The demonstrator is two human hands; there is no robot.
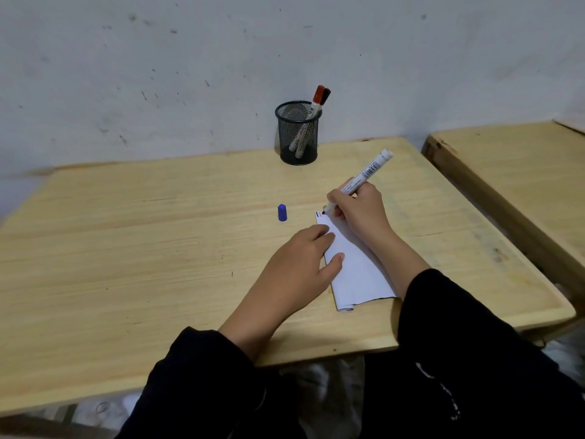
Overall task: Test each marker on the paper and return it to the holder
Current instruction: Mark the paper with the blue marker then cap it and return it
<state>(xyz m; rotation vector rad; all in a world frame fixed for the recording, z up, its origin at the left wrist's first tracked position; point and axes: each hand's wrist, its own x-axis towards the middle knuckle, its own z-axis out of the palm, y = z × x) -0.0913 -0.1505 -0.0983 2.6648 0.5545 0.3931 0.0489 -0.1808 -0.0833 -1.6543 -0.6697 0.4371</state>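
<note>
My right hand point(359, 210) grips an uncapped white marker point(367, 174), its tip touching the top corner of the folded white paper point(354, 267). Short red and blue strokes show there. My left hand point(297, 264) lies flat, fingers pressing the paper's left edge. The marker's blue cap point(282, 212) stands on the table to the left of the paper. At the back, a black mesh holder point(297, 134) carries a red-capped marker point(318, 98) and a black-capped marker point(326, 95).
The wooden table point(142, 248) butts against a scuffed white wall. A second wooden table point(512, 166) stands close on the right with a narrow gap between. Cloth lies below the table's front edge.
</note>
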